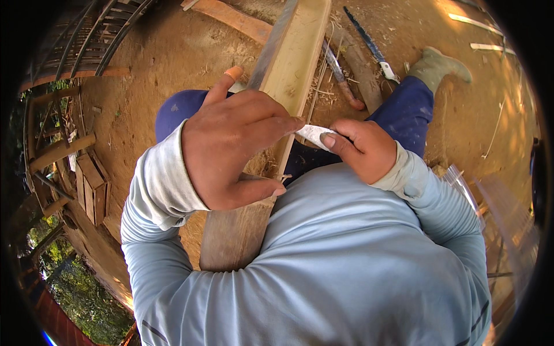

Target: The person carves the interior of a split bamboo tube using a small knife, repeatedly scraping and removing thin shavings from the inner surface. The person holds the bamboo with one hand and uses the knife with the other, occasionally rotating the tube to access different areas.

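Over a long hollowed wooden beam (294,66) with a pale inner face, my left hand (234,138) is palm down. Its thumb and little finger are spread apart, and an orange covering sits on the little fingertip. The index fingertip touches one end of a whitish flat piece (314,135); I cannot tell its kind. My right hand (366,147) is closed on the other end, thumb on top. The beam lies lengthwise in front of my body, its near end by my waist. Wood shavings (262,164) show beneath my left palm.
On the dirt floor lie a pruning saw (372,46), a long knife (340,75) and a wooden pole (358,66). A reddish plank (231,18) is farther off. A wooden box (92,187) stands left. My boot (435,66) is at right, near pale sticks (476,24).
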